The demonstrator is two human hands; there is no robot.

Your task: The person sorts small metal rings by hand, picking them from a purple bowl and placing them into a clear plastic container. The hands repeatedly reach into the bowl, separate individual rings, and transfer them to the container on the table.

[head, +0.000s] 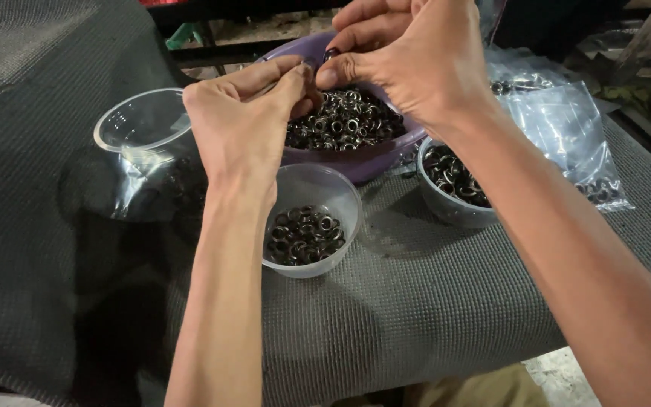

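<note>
Mesh-textured grey matting [431, 301] covered the bench across the bottom of the frame. Just above centre-left stood a small clear cup [346, 197] part-filled with dark metal rings, and to the right of it a second clear cup [446, 209] held more of the same. Further up, at top centre, sat a purple bowl [367, 160] heaped with rings [344, 120]. Over that bowl the left hand [239, 124] was pinched shut, thumb against fingertips (whether anything lay between them could not be told). The right hand [408, 56] was closed on a single ring [331, 54], nipped between thumb and forefinger above the bowl's far rim. Such a ring looked light, rigid and smooth, likely slippery and easy to drop; it would best be taken by its outer edge with two fingertips, as here. An empty clear cup [145, 120] stood at the upper left, and a clear plastic bag [559, 120] lay at the upper right.
</note>
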